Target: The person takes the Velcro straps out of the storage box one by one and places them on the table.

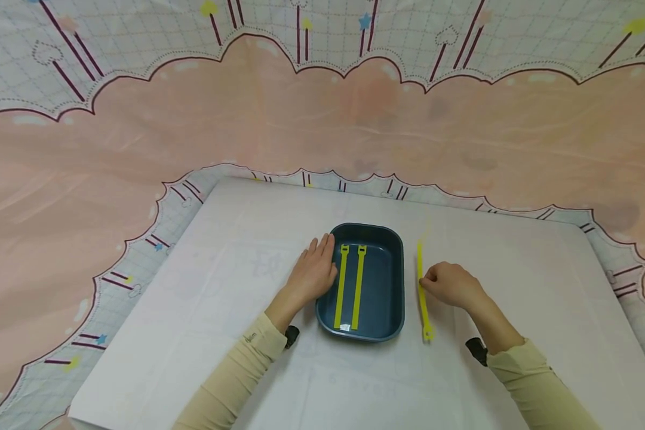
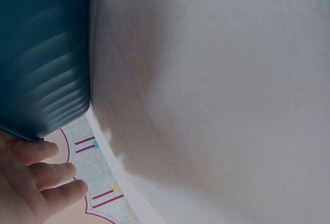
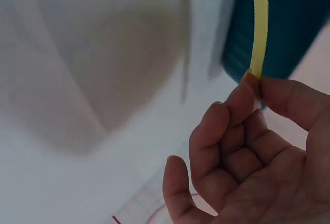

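Note:
A dark blue rectangular tray (image 1: 378, 280) lies on the white table surface. Two yellow cable ties, a left one (image 1: 341, 286) and a right one (image 1: 359, 286), lie side by side inside it, slotted heads toward the far end. My left hand (image 1: 313, 269) rests at the tray's left rim with its fingers extended; in the left wrist view those fingers (image 2: 44, 175) are beside the tray's corner. To the right of the tray, my right hand (image 1: 451, 285) pinches a third yellow cable tie (image 1: 421, 304) between thumb and index finger near its middle, slotted head toward me.
The white tabletop (image 1: 220, 251) spreads around the tray on all sides. A patterned peach and white cloth (image 1: 301, 119) surrounds its far and side edges. Dark wrist cameras sit at the left cuff (image 1: 291, 336) and the right cuff (image 1: 476, 351).

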Tool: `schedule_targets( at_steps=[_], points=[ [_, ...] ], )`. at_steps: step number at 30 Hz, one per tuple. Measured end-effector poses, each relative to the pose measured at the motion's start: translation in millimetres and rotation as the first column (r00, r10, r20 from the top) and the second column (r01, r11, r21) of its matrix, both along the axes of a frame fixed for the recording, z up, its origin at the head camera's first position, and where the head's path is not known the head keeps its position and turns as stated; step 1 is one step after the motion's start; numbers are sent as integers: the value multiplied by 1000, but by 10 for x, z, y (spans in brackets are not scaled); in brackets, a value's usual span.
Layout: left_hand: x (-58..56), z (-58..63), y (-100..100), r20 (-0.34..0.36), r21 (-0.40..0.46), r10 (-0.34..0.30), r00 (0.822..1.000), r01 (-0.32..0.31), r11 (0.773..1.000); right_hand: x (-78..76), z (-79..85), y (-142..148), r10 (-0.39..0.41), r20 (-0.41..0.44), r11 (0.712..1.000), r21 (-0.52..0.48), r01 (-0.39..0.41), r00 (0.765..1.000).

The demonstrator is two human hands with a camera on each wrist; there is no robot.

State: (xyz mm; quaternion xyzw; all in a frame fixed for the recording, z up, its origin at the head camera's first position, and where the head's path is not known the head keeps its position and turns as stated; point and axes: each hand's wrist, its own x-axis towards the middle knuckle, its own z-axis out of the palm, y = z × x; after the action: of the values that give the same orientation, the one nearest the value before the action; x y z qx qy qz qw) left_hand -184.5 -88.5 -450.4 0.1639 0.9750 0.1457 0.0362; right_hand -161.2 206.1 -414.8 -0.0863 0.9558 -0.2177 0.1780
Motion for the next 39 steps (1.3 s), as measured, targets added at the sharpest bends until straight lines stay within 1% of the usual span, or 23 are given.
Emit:
schedule_targets(
  at_steps=[5,10,15,21,32,35,39],
  points=[
    [-1,1,0,7,3,1,1000,-1,1000,9,-146,-24,-46,39,998,42,44,998],
    [1,-3,-4,0,2,-1,1000,1,1000,-7,-224,-15,-62,56,994,88,57,996],
    [11,8,-3,-6,3,-4,1000,5,1000,-8,-268,-7,-71,67,989,136,62,995],
    [25,24,2,-3,9,0,1000,0,1000,5,-281,-18,-65,47,981,185,56,997],
    [28,21,4,-1,12,5,1000,-5,1000,-7,-299,-34,-38,15,970,243,33,999],
    [28,19,1,-4,9,3,1000,-3,1000,-8,-279,-41,-31,5,969,244,29,1000],
    [26,10,0,-5,6,3,1000,-3,1000,-18,-206,-63,-26,-31,977,211,32,999]
  ],
)
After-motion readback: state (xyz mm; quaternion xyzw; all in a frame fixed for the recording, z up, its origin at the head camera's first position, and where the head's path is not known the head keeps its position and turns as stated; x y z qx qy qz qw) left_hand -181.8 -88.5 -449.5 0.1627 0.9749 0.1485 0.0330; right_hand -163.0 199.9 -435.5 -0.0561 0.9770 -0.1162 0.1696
